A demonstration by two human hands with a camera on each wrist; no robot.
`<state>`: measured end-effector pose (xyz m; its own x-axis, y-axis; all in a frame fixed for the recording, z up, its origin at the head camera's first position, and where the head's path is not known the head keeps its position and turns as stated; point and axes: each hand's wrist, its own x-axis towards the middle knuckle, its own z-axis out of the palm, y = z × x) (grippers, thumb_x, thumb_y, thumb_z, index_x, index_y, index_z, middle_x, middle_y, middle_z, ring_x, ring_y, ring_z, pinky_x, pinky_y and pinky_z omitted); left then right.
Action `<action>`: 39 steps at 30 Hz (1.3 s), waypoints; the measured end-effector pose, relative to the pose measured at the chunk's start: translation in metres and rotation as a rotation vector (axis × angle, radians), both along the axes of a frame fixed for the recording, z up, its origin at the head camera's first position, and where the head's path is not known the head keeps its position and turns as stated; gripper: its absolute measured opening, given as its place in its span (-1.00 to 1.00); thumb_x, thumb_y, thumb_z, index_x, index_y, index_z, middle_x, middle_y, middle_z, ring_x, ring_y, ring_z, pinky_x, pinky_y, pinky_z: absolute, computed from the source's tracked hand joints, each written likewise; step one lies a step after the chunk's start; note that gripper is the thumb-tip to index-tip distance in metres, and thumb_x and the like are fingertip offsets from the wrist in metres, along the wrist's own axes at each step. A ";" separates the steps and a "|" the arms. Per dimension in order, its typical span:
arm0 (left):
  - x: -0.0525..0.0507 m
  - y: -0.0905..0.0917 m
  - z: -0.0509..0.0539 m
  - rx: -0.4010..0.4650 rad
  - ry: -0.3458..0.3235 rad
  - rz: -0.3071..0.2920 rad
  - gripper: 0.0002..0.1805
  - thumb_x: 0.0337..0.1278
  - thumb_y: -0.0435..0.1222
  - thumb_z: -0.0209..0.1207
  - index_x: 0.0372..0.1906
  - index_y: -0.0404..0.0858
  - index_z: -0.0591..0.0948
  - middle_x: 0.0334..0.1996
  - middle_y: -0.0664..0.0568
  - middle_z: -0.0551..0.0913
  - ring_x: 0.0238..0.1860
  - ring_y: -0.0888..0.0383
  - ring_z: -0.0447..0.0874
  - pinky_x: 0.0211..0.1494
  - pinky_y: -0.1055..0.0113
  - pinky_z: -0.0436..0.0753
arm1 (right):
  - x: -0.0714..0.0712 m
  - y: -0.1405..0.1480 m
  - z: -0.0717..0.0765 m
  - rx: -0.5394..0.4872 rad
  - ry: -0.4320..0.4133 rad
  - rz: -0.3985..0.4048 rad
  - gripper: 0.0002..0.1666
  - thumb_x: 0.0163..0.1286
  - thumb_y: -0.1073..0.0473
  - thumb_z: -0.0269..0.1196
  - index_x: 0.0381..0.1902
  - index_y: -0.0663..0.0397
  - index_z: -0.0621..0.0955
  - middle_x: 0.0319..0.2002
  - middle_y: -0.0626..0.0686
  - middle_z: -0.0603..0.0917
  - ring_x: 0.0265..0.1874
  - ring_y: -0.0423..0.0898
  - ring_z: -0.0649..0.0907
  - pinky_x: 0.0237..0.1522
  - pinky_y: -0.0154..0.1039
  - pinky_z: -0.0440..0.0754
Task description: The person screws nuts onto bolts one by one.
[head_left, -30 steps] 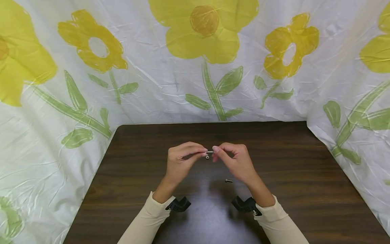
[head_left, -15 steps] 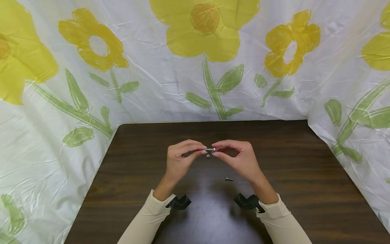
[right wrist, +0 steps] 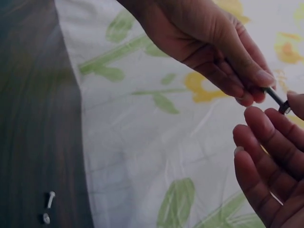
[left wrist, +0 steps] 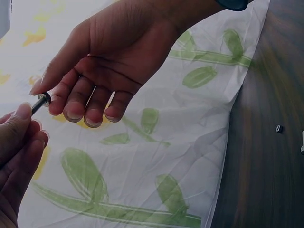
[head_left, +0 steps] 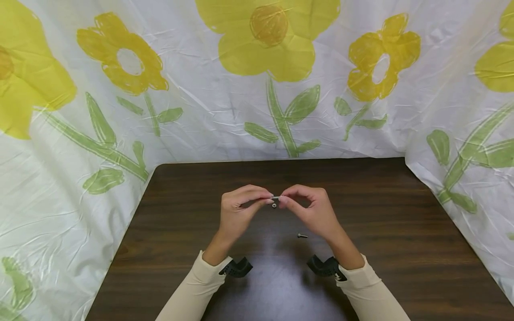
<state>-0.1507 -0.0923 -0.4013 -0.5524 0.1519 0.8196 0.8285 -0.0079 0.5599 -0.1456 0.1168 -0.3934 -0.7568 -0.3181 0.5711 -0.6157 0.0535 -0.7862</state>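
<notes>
Level between both hands is a small metal bolt [head_left: 275,197], its shank showing as a short bar. My left hand [head_left: 239,209] pinches one end of the shank with thumb and fingertips. My right hand [head_left: 311,209] pinches the other end, where a wider ring [right wrist: 284,108] sits; whether this is a nut or the bolt's head I cannot tell. In the left wrist view, the right hand [left wrist: 118,52] has its thumb and index finger at that ring, its other fingers loosely bent. A loose nut [head_left: 274,205] and a second bolt [head_left: 302,235] lie on the table below.
The dark wood-grain table [head_left: 180,232] spreads under both hands. A white curtain [head_left: 209,129] with yellow flowers hangs behind it and along both sides. Black wrist cameras [head_left: 237,267] sit at the inner sides of the cuffs.
Half a second ago my right fingers were spread a little apart around the ringed end; now they have closed on it again. The left hand keeps its hold. The loose nut and second bolt lie unmoved.
</notes>
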 end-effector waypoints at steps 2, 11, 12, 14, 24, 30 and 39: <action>0.000 0.001 -0.001 0.001 0.003 -0.005 -0.74 -0.19 -0.70 0.44 -0.32 -0.40 0.78 -0.36 -0.11 0.77 -0.32 0.05 0.75 -0.22 0.33 0.72 | 0.000 0.000 0.000 0.011 0.009 -0.002 -0.81 0.39 0.41 0.32 -0.32 0.01 0.74 -0.44 -0.07 0.75 -0.43 -0.12 0.73 -0.34 -0.20 0.71; 0.000 0.003 -0.002 -0.007 0.013 -0.012 -0.74 -0.20 -0.71 0.44 -0.33 -0.41 0.78 -0.37 -0.12 0.77 -0.33 0.05 0.76 -0.21 0.31 0.73 | 0.000 -0.004 -0.002 0.031 0.017 -0.035 -0.59 0.51 0.34 0.20 -0.58 -0.05 0.65 -0.62 -0.15 0.65 -0.66 -0.15 0.53 -0.61 -0.31 0.42; 0.000 0.003 -0.002 -0.008 0.013 -0.012 -0.74 -0.20 -0.71 0.44 -0.33 -0.41 0.78 -0.37 -0.12 0.77 -0.33 0.05 0.76 -0.21 0.30 0.73 | 0.000 -0.005 -0.002 0.038 0.011 -0.046 -0.56 0.52 0.34 0.19 -0.60 -0.07 0.65 -0.64 -0.16 0.65 -0.68 -0.16 0.50 -0.63 -0.31 0.37; 0.000 0.003 -0.002 -0.007 0.011 -0.010 -0.74 -0.19 -0.70 0.44 -0.33 -0.40 0.78 -0.37 -0.12 0.77 -0.33 0.05 0.76 -0.21 0.30 0.73 | 0.000 -0.005 -0.002 0.051 -0.006 -0.061 -0.55 0.52 0.35 0.18 -0.61 -0.05 0.65 -0.65 -0.14 0.65 -0.70 -0.18 0.48 -0.65 -0.32 0.33; -0.002 0.001 -0.001 -0.001 0.005 0.012 -0.73 -0.16 -0.69 0.43 -0.31 -0.37 0.79 -0.35 -0.10 0.77 -0.31 0.06 0.75 -0.22 0.34 0.71 | 0.001 0.001 0.003 -0.024 -0.045 -0.013 -0.53 0.18 0.55 0.42 0.04 0.19 0.67 -0.27 0.12 0.79 -0.32 -0.05 0.77 -0.18 -0.23 0.73; -0.002 0.000 0.001 0.002 0.003 0.003 -0.73 -0.15 -0.69 0.43 -0.30 -0.38 0.79 -0.34 -0.10 0.77 -0.30 0.05 0.75 -0.21 0.34 0.71 | 0.001 0.001 0.004 -0.077 0.048 -0.010 -0.63 0.09 0.58 0.46 -0.14 0.21 0.76 -0.26 0.12 0.80 -0.30 -0.08 0.78 -0.26 -0.21 0.76; -0.001 0.000 -0.001 0.009 0.001 0.001 -0.72 -0.17 -0.70 0.43 -0.30 -0.38 0.79 -0.35 -0.10 0.77 -0.30 0.05 0.75 -0.20 0.33 0.72 | 0.001 0.000 0.002 -0.076 0.046 -0.006 -0.72 0.12 0.53 0.47 -0.19 0.24 0.78 -0.25 0.06 0.81 -0.28 -0.05 0.78 -0.28 -0.20 0.75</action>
<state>-0.1519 -0.0921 -0.4019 -0.5518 0.1440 0.8215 0.8291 -0.0118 0.5590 -0.1449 0.1168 -0.3916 -0.7307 -0.2684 0.6277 -0.6513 -0.0015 -0.7588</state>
